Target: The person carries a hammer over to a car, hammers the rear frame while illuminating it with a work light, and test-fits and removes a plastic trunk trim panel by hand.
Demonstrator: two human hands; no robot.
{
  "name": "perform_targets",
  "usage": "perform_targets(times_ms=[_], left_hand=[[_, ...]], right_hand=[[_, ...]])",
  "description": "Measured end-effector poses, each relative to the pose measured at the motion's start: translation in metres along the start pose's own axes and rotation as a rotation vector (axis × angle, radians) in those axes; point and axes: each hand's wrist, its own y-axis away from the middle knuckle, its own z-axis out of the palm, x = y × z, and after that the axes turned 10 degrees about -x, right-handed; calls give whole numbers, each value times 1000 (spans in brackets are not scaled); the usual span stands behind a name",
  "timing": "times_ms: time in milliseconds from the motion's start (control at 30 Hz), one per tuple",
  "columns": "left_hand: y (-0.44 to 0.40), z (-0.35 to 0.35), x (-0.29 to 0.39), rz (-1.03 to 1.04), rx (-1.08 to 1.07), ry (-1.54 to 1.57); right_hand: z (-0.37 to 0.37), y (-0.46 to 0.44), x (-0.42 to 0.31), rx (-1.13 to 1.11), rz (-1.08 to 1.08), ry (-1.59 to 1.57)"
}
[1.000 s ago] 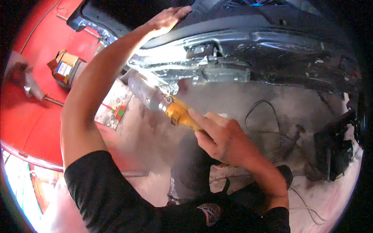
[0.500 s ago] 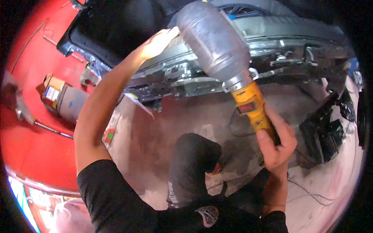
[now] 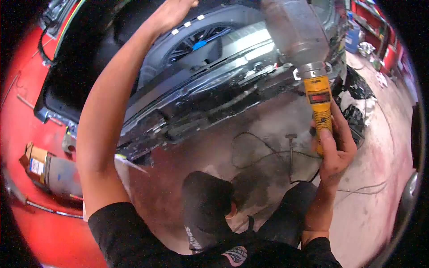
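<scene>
Yellow-handled, the power tool (image 3: 317, 85) is clasped in the right hand (image 3: 338, 154), its bulky grey body (image 3: 297, 38) pointing up and away from that hand, before the dark car body (image 3: 201, 102). The left hand (image 3: 172, 17) is well apart from the tool; I cannot tell whether it grips anything.

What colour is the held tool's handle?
Mostly yellow; the handle shows best in the head view.

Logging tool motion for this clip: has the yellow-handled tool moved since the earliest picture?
Yes, rightward in the image: the yellow-handled tool was left of the spoked wheel inside the car body; now it is right of it.
</scene>
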Motion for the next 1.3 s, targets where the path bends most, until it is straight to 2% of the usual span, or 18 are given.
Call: perform_targets(times_ms=[67, 167, 267, 400, 533, 633, 700, 733, 767, 800, 867, 900, 1067, 1167, 1200, 1300], left_hand=[[-38, 23, 37, 98, 99, 223], [-71, 140, 41, 57, -199, 23], [-81, 142, 37, 191, -247, 102], [-67, 130, 51, 237, -288, 129], [-101, 113, 53, 249, -336, -80], [-175, 85, 66, 473, -207, 153], [-187, 62, 114, 342, 5, 166], [-211, 63, 115, 424, 100, 112], [-222, 69, 121, 419, 87, 183], [-250, 109, 114, 633, 114, 19], [-188, 172, 149, 214, -237, 164], [-192, 175, 145, 130, -263, 215], [-204, 178, 140, 191, -365, 274], [-215, 172, 139, 283, -386, 195], [-208, 170, 143, 262, -241, 48], [-230, 136, 156, 387, -95, -67]], right_hand=[[-14, 2, 2, 36, -1, 15], [-28, 7, 7, 91, 5, 72], [-37, 7, 2, 149, 26, 67], [-50, 7, 0, 192, -25, 116], [-68, 11, -11, 275, -10, 68], [-82, 16, 1, 304, -67, 161], [-86, 22, 7, 307, -84, 177], [-87, 25, 10, 304, -90, 175], [-91, 27, 13, 306, -76, 190], [-93, 30, 16, 308, -59, 204], [-95, 35, 21, 305, -24, 191], [-95, 32, 24, 328, -33, 169], [-107, 30, 16, 323, -48, 162], [-105, 25, 6, 303, -85, 162], [-105, 25, 4, 298, -88, 167], [-106, 24, 1, 299, -94, 151]])
